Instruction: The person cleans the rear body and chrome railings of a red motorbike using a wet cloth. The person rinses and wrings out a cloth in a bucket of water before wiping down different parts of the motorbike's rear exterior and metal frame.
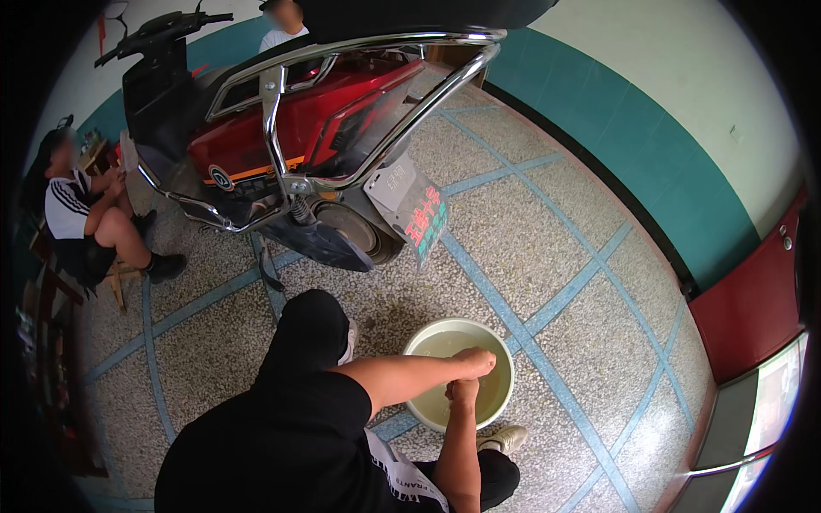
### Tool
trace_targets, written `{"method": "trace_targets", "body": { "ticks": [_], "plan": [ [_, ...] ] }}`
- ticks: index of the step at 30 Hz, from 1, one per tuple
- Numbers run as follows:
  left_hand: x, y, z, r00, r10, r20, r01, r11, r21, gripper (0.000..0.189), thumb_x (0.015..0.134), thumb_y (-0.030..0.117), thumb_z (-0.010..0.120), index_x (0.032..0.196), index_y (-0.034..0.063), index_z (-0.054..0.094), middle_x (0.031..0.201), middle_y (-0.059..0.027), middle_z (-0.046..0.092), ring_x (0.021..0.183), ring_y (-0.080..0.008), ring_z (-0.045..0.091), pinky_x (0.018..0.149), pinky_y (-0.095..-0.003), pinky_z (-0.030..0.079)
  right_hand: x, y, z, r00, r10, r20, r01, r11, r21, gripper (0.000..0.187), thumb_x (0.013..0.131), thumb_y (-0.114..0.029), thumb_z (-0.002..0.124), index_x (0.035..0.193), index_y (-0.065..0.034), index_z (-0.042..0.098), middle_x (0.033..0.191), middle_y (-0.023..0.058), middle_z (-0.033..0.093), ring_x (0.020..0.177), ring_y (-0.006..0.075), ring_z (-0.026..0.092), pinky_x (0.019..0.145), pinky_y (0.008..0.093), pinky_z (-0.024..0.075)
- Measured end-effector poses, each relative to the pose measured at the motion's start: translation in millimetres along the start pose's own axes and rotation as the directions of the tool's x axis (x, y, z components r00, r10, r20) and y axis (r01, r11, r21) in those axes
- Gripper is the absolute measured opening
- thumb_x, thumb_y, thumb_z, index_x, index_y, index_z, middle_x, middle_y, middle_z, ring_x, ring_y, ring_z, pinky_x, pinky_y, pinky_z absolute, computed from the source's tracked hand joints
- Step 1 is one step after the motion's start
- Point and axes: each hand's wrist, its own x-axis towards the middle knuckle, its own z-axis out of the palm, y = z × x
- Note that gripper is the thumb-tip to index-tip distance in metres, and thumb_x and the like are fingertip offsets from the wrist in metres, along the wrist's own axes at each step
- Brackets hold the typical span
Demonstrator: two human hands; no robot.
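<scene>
A pale, round plastic basin [417, 338] stands on the floor between my feet, partly filled with cloudy yellowish water [449, 346]. Over it, my left hand [476, 363] is curled into a fist, palm side hidden. My right hand [463, 388], also curled, is just below it in the picture, close against or touching it. Both hands are above the water, near the middle of the basin. Whether anything is gripped inside the fists is hidden by the fingers.
A red electric scooter [256, 141] with chrome guard rails stands ahead, its rear wheel [349, 234] near the basin. A seated person [67, 199] is at left; another person [282, 38] is behind the scooter. A red door panel [747, 308] is at right.
</scene>
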Motion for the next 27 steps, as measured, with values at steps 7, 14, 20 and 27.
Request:
{"method": "trace_targets", "body": {
  "ticks": [7, 14, 20, 27],
  "plan": [
    [-1, 6, 22, 0.983, -0.136, -0.125, 0.138, 0.990, 0.009, 0.013, 0.074, 0.016, 0.045, 0.071, 0.0091, 0.055, 0.072, -0.0109, 0.058, 0.068, -0.0286, 0.055, 0.063, -0.0382, 0.044, 31, 42, -15, 0.878, -0.479, -0.010, 0.395, 0.735, -0.551, 0.016, 0.079, -0.021, 0.048, 0.086, -0.0072, 0.053, 0.061, 0.0052, 0.054, 0.046, 0.0175, 0.051, 0.040, 0.0296, 0.0380],
    [-5, 2, 15, 0.805, -0.514, -0.296, 0.346, 0.812, -0.470, 0.030, 0.069, 0.034, 0.060, 0.079, 0.0062, 0.056, 0.075, -0.0101, 0.059, 0.069, -0.0239, 0.057, 0.064, -0.0332, 0.046, -59, -24, 2, 0.694, -0.711, -0.113, 0.289, 0.419, -0.861, 0.056, 0.071, -0.033, 0.054, 0.117, -0.0106, 0.030, 0.089, 0.0176, 0.056, 0.074, 0.0348, 0.056, 0.058, 0.0426, 0.0444],
    [-17, 39, -6, 0.809, -0.588, 0.005, 0.462, 0.630, -0.624, 0.073, 0.064, 0.057, 0.057, 0.108, 0.0005, 0.042, 0.101, -0.0137, 0.051, 0.094, -0.0218, 0.048, 0.079, -0.0363, 0.039, -58, -19, -18, 0.805, -0.571, -0.161, 0.285, 0.610, -0.739, 0.050, 0.069, -0.031, 0.059, 0.109, -0.0083, 0.038, 0.077, 0.0153, 0.056, 0.068, 0.0333, 0.057, 0.055, 0.0425, 0.0448],
    [-30, 33, -85, 0.823, 0.142, 0.550, 0.480, 0.342, -0.808, 0.063, 0.073, 0.055, 0.047, 0.120, 0.0144, 0.035, 0.105, -0.0036, 0.047, 0.095, -0.0208, 0.049, 0.072, -0.0400, 0.044, -82, -47, -23, 0.811, -0.210, 0.546, -0.376, 0.529, 0.761, 0.033, 0.077, -0.034, 0.051, 0.091, -0.0055, 0.043, 0.063, 0.0021, 0.042, 0.041, 0.0068, 0.034, 0.033, 0.0167, 0.0268]
  ]
}}
